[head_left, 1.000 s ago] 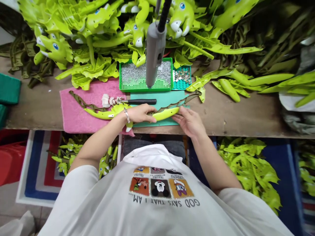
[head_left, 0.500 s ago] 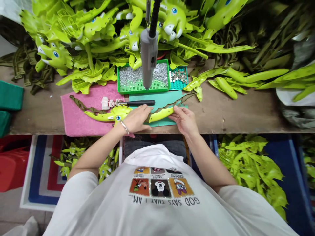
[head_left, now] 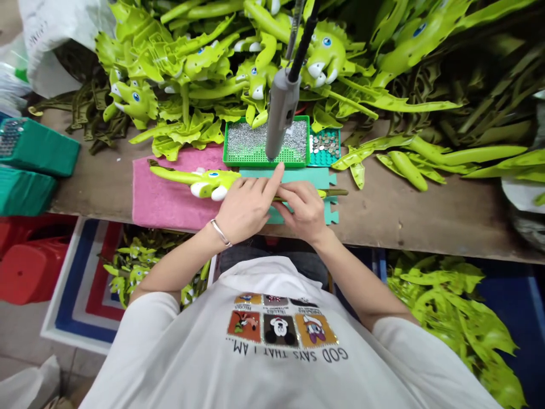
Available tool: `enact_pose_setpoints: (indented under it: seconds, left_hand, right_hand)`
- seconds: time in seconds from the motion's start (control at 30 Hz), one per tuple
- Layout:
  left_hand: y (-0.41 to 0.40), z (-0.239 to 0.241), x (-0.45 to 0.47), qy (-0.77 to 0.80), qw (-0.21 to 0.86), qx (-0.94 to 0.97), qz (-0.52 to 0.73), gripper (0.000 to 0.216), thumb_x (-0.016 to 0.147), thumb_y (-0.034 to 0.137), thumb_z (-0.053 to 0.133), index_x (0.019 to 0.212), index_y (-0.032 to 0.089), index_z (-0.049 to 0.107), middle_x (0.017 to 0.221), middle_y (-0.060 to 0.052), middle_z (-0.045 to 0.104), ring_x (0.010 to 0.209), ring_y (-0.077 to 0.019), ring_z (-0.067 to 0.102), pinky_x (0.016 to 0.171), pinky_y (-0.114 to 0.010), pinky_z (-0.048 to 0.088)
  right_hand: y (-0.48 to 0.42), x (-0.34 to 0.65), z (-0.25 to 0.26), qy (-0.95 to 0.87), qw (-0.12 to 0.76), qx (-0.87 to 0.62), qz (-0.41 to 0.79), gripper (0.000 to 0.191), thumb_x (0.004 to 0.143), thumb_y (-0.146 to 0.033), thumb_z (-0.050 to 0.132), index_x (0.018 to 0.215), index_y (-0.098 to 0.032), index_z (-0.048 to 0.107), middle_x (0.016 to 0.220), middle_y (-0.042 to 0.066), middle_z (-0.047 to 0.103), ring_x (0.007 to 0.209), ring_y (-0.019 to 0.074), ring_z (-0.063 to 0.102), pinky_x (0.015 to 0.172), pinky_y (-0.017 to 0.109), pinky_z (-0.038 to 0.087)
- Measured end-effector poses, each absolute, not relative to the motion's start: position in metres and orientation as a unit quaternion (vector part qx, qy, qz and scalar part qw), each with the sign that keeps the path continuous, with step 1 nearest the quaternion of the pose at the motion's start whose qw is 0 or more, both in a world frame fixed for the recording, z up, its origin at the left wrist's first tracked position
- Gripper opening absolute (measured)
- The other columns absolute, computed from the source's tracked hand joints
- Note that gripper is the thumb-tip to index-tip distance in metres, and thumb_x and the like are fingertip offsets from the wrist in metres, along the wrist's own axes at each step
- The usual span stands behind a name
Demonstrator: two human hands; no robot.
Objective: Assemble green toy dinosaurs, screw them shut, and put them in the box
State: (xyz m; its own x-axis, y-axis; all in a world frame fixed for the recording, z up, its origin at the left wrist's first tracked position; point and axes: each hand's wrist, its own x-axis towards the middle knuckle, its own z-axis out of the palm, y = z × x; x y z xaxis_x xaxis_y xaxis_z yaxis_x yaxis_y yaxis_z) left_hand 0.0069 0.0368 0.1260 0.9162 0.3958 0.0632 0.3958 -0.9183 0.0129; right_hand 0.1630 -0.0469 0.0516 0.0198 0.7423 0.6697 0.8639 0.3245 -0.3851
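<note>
A lime-green plastic dinosaur toy (head_left: 170, 175), with a blue eye and white parts, lies lengthwise over a pink cloth and a teal foam mat. My left hand (head_left: 247, 207) is wrapped over its middle, index finger stretched forward. Close beside it, my right hand (head_left: 303, 207) pinches the toy's right part. A dark olive piece (head_left: 338, 192) sticks out past my right fingers. My hands hide the toy's middle. Above and just behind my hands hangs a grey electric screwdriver (head_left: 281, 111), apart from the toy.
Behind the mat stand a green tray of screws (head_left: 266, 162) and a teal tray of small round discs (head_left: 324, 147). Lime-green toy parts (head_left: 183, 62) pile up along the back. Teal boxes (head_left: 40, 149) sit at the left. Bins with more green parts (head_left: 451, 307) are below the table edge.
The toy has been turned over, so its white parts now face me. My right hand has moved left along it, close to my left hand. The black-handled tool is now out of sight.
</note>
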Motion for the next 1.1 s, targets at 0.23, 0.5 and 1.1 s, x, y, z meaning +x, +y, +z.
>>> enact_pose_setpoints:
  seconds: [0.23,0.5,1.1]
  left_hand:
    - [0.06,0.107,0.022,-0.141,0.061,-0.986,-0.062,0.04,0.104,0.025,0.035,0.132,0.009,0.059,0.113,-0.015,0.072,0.089,-0.0241,0.066,0.075,-0.037,0.045]
    - [0.061,0.115,0.023,-0.164,0.056,-0.984,-0.037,0.046,0.102,0.039,0.048,0.141,0.013,0.051,0.103,-0.013,0.07,0.088,-0.0265,0.063,0.075,-0.038,0.041]
    - [0.034,0.083,0.069,-0.079,0.069,-0.994,-0.042,0.039,0.107,0.027,0.031,0.105,0.009,0.065,0.086,-0.012,0.066,0.077,-0.0239,0.062,0.075,-0.039,0.037]
  right_hand:
    - [-0.034,0.166,0.056,-0.673,0.425,-0.602,-0.066,0.019,0.096,-0.026,0.055,0.096,-0.022,0.074,0.09,0.008,0.074,0.084,0.0212,0.065,0.08,0.038,0.054]
    - [-0.053,0.208,0.046,-0.654,0.418,-0.629,0.042,0.041,0.087,-0.042,0.068,0.123,-0.024,0.063,0.12,0.012,0.07,0.111,0.0276,0.066,0.096,0.047,0.054]
    - [-0.07,0.234,-0.001,-0.597,0.46,-0.656,0.04,0.013,0.086,-0.032,0.062,0.092,-0.025,0.071,0.095,0.009,0.079,0.092,0.025,0.076,0.087,0.046,0.062]
